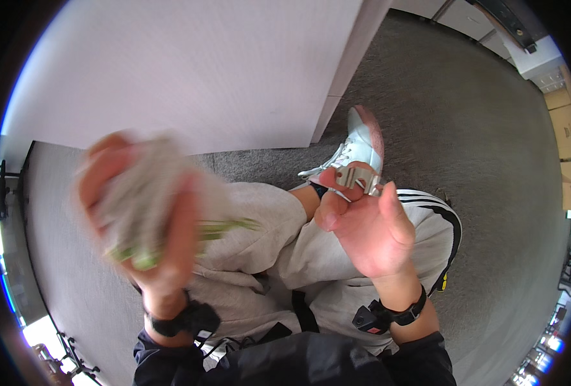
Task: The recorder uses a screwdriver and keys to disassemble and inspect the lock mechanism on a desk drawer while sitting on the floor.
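Motion smears my left hand (181, 241), which is closed around a bunched grey cloth (138, 193) with green along its lower edge. A thin green strip sticks out to the right of that hand. My right hand (378, 235) is turned palm up with its fingers curled and its thumb apart. Across those fingers lies a small shiny metal bracket (360, 179) with slots in it; its exact kind is hard to make out. The two hands are well apart, both above my legs.
A large pale panel (202, 64) stands just ahead, its lower edge close to the grey carpet (427, 96). My white shoe (360, 138) rests beside its right corner. Cardboard boxes (565, 132) are stacked at the far right. My crossed legs in light trousers (247, 212) lie beneath the hands.
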A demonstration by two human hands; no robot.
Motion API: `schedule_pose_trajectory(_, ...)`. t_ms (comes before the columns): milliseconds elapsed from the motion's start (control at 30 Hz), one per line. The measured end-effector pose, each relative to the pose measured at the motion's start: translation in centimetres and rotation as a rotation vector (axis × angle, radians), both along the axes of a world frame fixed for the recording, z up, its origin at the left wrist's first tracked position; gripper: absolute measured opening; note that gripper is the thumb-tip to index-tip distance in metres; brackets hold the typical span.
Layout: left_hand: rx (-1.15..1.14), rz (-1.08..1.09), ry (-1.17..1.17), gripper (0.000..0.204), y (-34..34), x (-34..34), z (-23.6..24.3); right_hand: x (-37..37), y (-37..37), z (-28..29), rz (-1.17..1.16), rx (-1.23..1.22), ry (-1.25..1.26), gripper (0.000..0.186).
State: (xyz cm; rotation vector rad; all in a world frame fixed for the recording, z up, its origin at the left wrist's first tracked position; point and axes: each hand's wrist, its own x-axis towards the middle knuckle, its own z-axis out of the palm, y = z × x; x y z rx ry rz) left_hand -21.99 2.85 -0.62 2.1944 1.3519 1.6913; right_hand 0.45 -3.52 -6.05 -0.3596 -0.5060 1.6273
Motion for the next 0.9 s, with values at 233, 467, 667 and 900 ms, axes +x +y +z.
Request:
schedule_pose_trajectory(233, 0.073, 0.802, 0.067, 0.045, -0.6, -11.8, 2.7, -0.3, 0.8, 0.0, 0.036, 0.070, 0.034, 0.046)
schedule_pose_trajectory(467, -0.266, 0.801, 0.208, 0.041, -1.7, -20.7, -3.0, 0.1, 0.5, -0.4, 0.069, 0.131, 0.058, 0.049)
schedule_pose_trajectory(667, -0.214, 0.576, 0.164, 0.028, -2.2, -15.9, 0.0, -0.8, -0.2, 0.8, -0.171, 0.108, -0.254, 0.052)
schedule_pose_trajectory(900, -0.637, -0.463, 0.042, 0.020, -2.9, -1.4, 3.7, -0.4, -0.4, 2.8, -0.817, 0.535, -1.174, 0.051)
